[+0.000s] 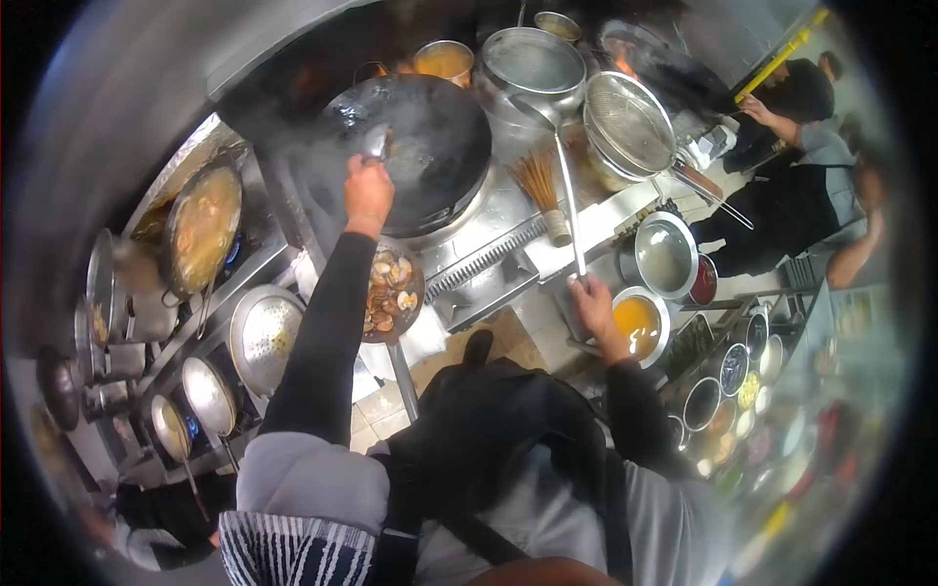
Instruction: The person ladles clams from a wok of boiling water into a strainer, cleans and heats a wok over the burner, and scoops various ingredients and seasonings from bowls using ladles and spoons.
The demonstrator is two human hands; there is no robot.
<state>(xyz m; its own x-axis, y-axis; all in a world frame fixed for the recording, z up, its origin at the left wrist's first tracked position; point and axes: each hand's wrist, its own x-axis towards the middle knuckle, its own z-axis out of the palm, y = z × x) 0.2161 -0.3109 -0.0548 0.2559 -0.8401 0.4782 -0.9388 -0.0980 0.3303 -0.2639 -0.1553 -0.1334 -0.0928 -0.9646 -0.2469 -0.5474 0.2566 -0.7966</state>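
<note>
My left hand (367,195) is closed round a small metal cup (377,143), held over the near left part of a large black wok (440,161) that steams. My right hand (592,305) grips the lower end of a long-handled ladle (568,190); its bowl points away from me, near the pot (533,63) at the back. A bamboo brush (543,193) lies left of the ladle's handle. Below my left forearm, a pan of clams (393,293) rests with its handle towards me.
Pans and a perforated strainer (269,337) stand on burners at left. A mesh strainer (630,122) rests on a pot at right. Bowls of yellow liquid (640,324) and ingredients sit lower right. Another person (782,210) works at a flaming wok (664,73).
</note>
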